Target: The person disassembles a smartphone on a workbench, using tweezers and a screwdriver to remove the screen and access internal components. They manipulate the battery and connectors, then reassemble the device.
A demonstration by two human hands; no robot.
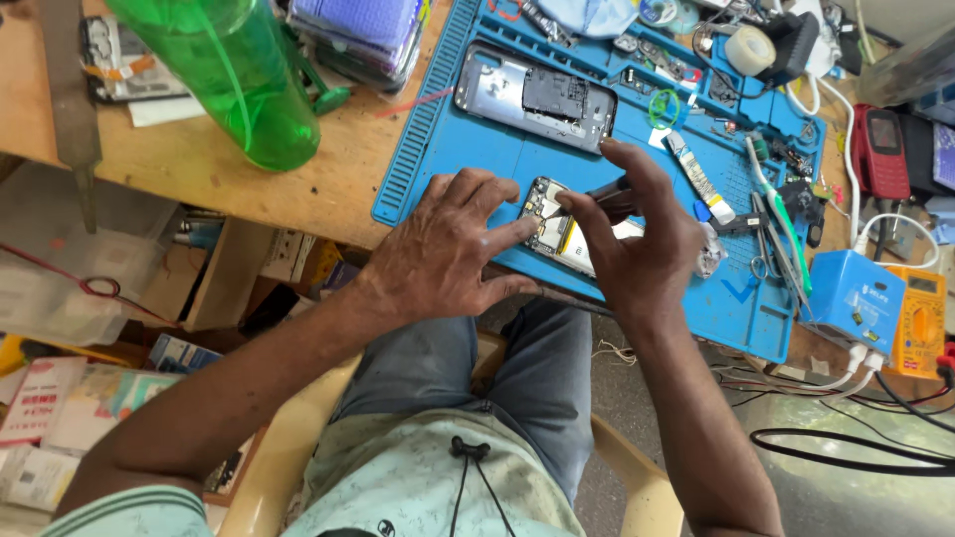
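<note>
Blue ribbed silicone mat (477, 149) covers the wooden surface. Left hand (443, 249) steadies an opened phone (552, 231), fingers spread; right hand (642, 239) pinches thin tweezers (587, 199). Likely risk: a slip could damage the board.

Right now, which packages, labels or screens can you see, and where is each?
Red keypad phone: far right, small dark screen.
Yellow multimeter: right edge, grey display.
Blue box: beside the multimeter, small label.
White-and-pink packets: lower left, flat.
Opened phone: under both hands, on blue mat.
</note>
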